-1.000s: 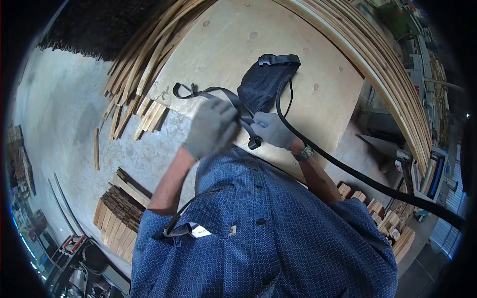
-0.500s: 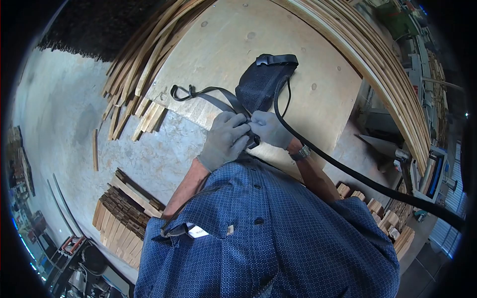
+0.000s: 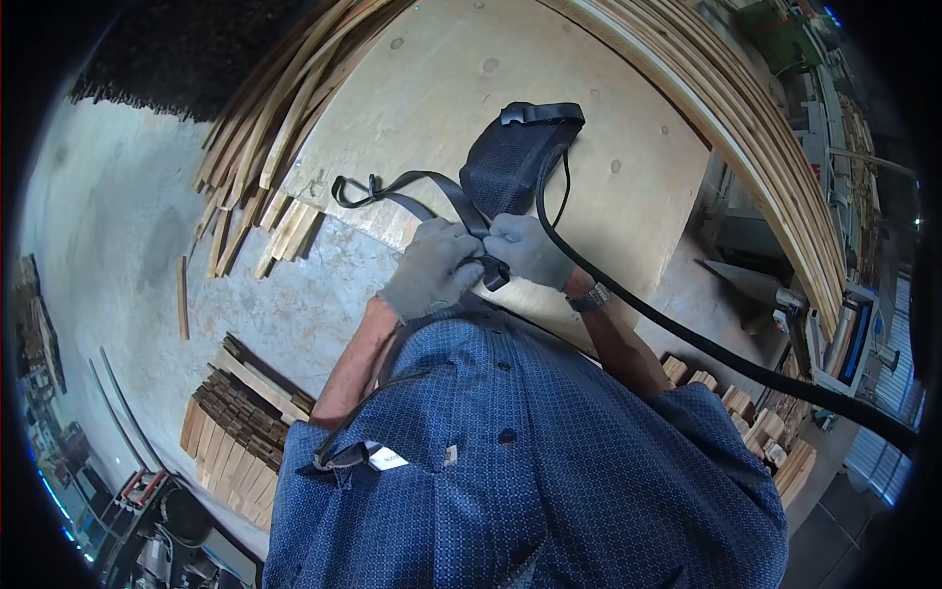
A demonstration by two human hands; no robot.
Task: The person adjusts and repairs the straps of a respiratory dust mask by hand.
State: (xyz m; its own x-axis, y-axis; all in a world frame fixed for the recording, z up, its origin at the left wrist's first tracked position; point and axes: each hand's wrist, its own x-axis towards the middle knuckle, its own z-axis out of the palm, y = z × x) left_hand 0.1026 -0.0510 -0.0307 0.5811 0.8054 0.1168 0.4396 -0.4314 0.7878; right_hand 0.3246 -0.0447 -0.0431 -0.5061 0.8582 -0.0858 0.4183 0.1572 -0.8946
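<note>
A: Largest in view?

B: The pale plywood table (image 3: 392, 108), flanked by long wood strips (image 3: 257, 147) at left and curved lengths (image 3: 756, 157) at right.

A: And the dark mesh pouch (image 3: 505, 177)?

B: On the table, just beyond the hands. It looks soft and light, likely to sag if lifted by 1 corner; its body offers the broadest hold. The thick black cord (image 3: 677, 337) runs from beside it to the near right and could drag.

A: The strap (image 3: 461, 199)?

B: Flat, limp webbing, probably slick under gloves, looping left across the plywood. It is best taken close to the pouch.

A: The 2 hands?

B: Gloved, close together at the table's near edge. The left hand (image 3: 429, 267) and right hand (image 3: 528, 250) curl closed, pinching the strap; the fingertips are partly hidden. Plywood stretches to the far side; the cord bounds room at right.

A: Smallest?

B: A black buckle (image 3: 512, 116) at the pouch's far end.
</note>
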